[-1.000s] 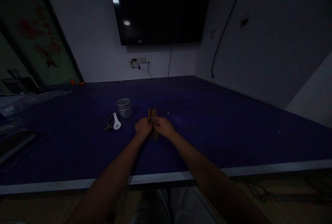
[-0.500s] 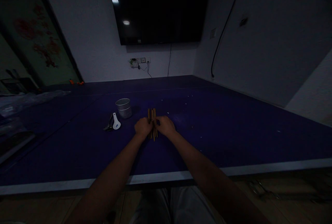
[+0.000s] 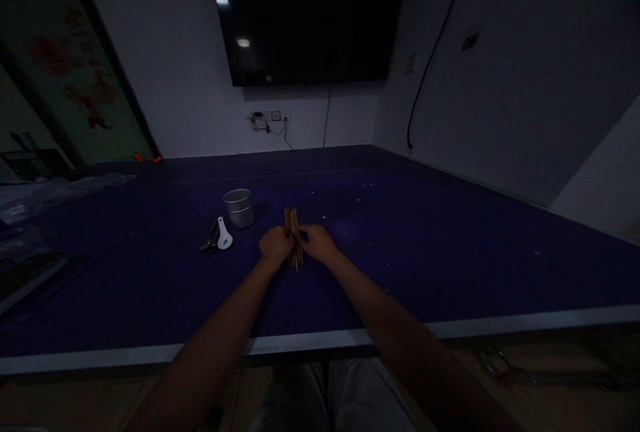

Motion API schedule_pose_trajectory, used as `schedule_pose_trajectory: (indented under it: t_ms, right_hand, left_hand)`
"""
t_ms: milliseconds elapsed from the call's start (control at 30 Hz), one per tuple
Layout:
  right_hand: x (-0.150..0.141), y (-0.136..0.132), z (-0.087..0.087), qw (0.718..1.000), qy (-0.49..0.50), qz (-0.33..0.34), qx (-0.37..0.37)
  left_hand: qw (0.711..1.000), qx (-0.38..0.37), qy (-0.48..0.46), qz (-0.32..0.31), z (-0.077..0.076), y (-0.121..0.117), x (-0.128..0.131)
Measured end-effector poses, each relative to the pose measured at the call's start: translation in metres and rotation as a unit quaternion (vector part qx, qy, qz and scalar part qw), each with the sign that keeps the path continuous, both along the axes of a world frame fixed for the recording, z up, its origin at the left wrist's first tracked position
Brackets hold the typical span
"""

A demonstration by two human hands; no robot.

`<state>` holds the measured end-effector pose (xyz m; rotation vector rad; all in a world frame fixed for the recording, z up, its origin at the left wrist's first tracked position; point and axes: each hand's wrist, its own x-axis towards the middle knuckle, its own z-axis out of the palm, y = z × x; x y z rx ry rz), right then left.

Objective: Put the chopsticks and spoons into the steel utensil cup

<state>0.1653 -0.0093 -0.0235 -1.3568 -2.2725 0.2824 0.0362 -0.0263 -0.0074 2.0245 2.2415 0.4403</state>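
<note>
Between my two hands lies a bundle of brown chopsticks (image 3: 291, 219), pointing away from me on the dark blue tabletop (image 3: 440, 232). My left hand (image 3: 276, 243) is closed around the bundle's left side. From the right, my right hand (image 3: 317, 243) grips the chopsticks with bent fingers. The fingertips of both hands are partly hidden and the picture is dark. Left of the bundle stands a grey metal cup (image 3: 239, 208). A white soup spoon (image 3: 225, 235) lies just in front of it, beside a dark, shiny utensil (image 3: 210, 240) whose kind I cannot make out.
Small white scraps (image 3: 324, 217) are scattered on the right half of the table. Clear plastic wrapping (image 3: 75, 187) lies at the far left, with a dark flat object (image 3: 30, 279) nearer. Behind the table, a large screen (image 3: 310, 19) hangs on the wall above sockets (image 3: 273, 116).
The chopsticks' far ends have drawn closer together into a tighter bundle. My right fingers have shifted slightly left over them. The cup and spoon have stayed in place.
</note>
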Motion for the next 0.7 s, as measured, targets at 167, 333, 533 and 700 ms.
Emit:
schedule_pose_trajectory:
  t_ms: [167, 333, 533, 700]
  right_hand:
    - [-0.001, 0.004, -0.003, 0.999, 0.034, 0.012, 0.003]
    - [0.004, 0.003, 0.000, 0.999, 0.035, 0.039, -0.014]
    - [0.011, -0.004, 0.009, 0.994, 0.010, 0.089, -0.057]
    - [0.008, -0.011, 0.010, 0.990, -0.041, 0.107, -0.080]
  left_hand:
    - [1.000, -0.002, 0.000, 0.004, 0.000, 0.000, 0.000]
    - [1.000, 0.004, 0.002, -0.002, 0.000, 0.001, -0.002]
    - [1.000, -0.001, 0.007, -0.009, 0.000, 0.003, -0.003]
    - [1.000, -0.004, 0.000, -0.001, 0.002, 0.001, -0.003]
